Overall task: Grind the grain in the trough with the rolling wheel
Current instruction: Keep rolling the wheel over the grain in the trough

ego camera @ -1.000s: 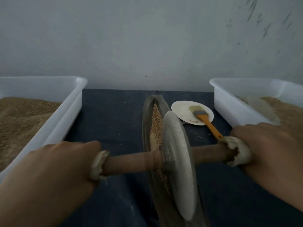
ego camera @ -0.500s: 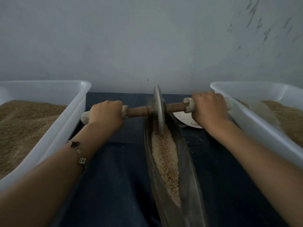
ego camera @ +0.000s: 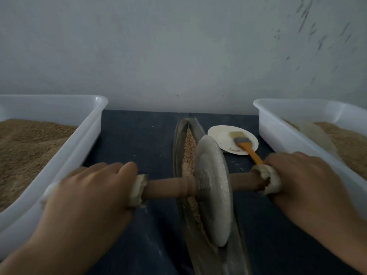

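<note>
Evidently both hands, left hand and right hand, were wrapped around the padded axle ends, the rolling wheel standing between them in the trough on grain, so even downward pressure would keep it tracking straight.

Quick count of what's on the table: two hands, left and right, each wrapped round one end of the axle. One wheel, one axle, one trough with one strip of grain in it. Two white tubs, left tub and right tub, both with brown meal inside. One plate, one brush lying on it. One dark cloth under all of it.
</note>
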A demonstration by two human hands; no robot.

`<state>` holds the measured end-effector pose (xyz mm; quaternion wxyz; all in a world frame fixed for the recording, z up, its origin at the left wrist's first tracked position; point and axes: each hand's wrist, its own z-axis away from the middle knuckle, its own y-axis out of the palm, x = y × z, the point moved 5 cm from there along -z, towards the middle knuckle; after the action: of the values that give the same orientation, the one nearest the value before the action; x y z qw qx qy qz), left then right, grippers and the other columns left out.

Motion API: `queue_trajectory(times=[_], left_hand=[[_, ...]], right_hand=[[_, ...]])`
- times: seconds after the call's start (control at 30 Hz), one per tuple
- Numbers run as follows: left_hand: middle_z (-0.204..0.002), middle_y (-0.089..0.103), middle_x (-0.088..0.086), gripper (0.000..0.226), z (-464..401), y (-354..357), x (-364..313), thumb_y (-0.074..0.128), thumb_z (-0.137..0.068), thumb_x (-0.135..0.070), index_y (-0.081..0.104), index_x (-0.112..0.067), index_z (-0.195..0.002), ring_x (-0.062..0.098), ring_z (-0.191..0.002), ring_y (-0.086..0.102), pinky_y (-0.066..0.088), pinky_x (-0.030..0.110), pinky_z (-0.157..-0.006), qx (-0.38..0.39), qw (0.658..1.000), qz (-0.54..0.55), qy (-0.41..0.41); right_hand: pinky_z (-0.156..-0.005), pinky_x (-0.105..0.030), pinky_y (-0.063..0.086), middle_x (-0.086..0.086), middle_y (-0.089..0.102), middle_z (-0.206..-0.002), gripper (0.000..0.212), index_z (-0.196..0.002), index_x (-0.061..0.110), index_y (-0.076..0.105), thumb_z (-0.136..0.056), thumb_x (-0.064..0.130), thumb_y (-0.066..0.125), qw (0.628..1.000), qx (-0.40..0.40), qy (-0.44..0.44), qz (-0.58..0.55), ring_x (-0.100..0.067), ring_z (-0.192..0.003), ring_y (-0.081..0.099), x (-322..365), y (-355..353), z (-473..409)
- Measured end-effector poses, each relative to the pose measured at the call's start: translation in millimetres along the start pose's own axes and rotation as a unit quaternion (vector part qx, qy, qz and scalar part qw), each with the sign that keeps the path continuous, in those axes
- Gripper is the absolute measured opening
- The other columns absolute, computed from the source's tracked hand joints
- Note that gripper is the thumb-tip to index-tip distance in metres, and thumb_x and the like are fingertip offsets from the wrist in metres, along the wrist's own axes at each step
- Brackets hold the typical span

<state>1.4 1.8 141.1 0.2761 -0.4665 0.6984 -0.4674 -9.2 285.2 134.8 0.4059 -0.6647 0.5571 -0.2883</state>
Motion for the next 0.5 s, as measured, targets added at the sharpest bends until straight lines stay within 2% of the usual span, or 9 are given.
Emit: queue_trajectory(times=[0.1, 0.17, 0.23, 0.37, 0.5], left_hand=[[-0.049, 0.036, -0.012, 0.056, -11.6, 11.5, 4.8, 0.081, -0.046, -0.015, 0.030, -0.030, -0.059, 0.011, -0.040, 0.037, 0.016, 0.017, -0.042, 0.009, 1.000, -0.015, -0.025], [-0.058, 0.038, -0.012, 0.049, -30.3, 25.0, 10.8, 0.075, -0.062, -0.023, 0.026, -0.029, -0.064, 0.013, -0.052, 0.041, 0.021, 0.025, -0.049, -0.019, 0.996, -0.059, -0.059], [-0.070, 0.040, -0.012, 0.038, -55.9, 39.9, 17.8, 0.064, -0.078, -0.030, 0.026, -0.028, -0.071, 0.012, -0.066, 0.042, 0.028, 0.027, -0.063, -0.030, 0.989, -0.103, -0.101], [-0.096, 0.060, -0.001, 0.019, -99.6, 56.4, 30.4, 0.061, -0.082, -0.018, 0.044, -0.019, -0.090, 0.020, -0.090, 0.056, 0.034, 0.030, -0.075, -0.031, 0.975, -0.133, -0.174], [-0.102, 0.062, 0.004, 0.012, -126.7, 64.4, 48.1, 0.056, -0.087, -0.017, 0.049, -0.017, -0.097, 0.024, -0.097, 0.058, 0.036, 0.034, -0.076, 0.039, 0.975, -0.092, -0.196]], right_hand=[[-0.044, -0.032, 0.037, 0.008, 0.044, -0.053, 0.041, -0.061, 0.023, 0.048, -0.045, 0.004, 0.081, 1.000, 0.016, 0.006, -0.001, -0.017, -0.049, 0.044, 0.2, 11.2, -9.0], [-0.052, -0.033, 0.037, 0.006, 0.053, -0.062, 0.027, -0.074, 0.024, 0.055, -0.060, 0.012, 0.076, 0.999, 0.030, 0.023, 0.025, -0.020, -0.058, 0.051, -3.3, 24.6, -24.6], [-0.059, -0.033, 0.035, 0.001, 0.062, -0.079, 0.022, -0.094, 0.023, 0.061, -0.073, 0.018, 0.068, 0.997, 0.034, 0.033, 0.053, -0.025, -0.075, 0.057, -7.5, 41.7, -47.4], [-0.062, -0.034, 0.024, -0.015, 0.061, -0.081, 0.010, -0.084, 0.008, 0.055, -0.078, 0.000, 0.058, 0.995, -0.047, 0.057, 0.066, -0.035, -0.076, 0.055, -8.6, 61.3, -94.5], [-0.065, -0.034, 0.023, -0.015, 0.062, -0.086, 0.012, -0.086, 0.008, 0.054, -0.080, -0.003, 0.054, 0.991, -0.067, 0.063, 0.094, -0.035, -0.082, 0.055, -15.1, 72.2, -125.3]])
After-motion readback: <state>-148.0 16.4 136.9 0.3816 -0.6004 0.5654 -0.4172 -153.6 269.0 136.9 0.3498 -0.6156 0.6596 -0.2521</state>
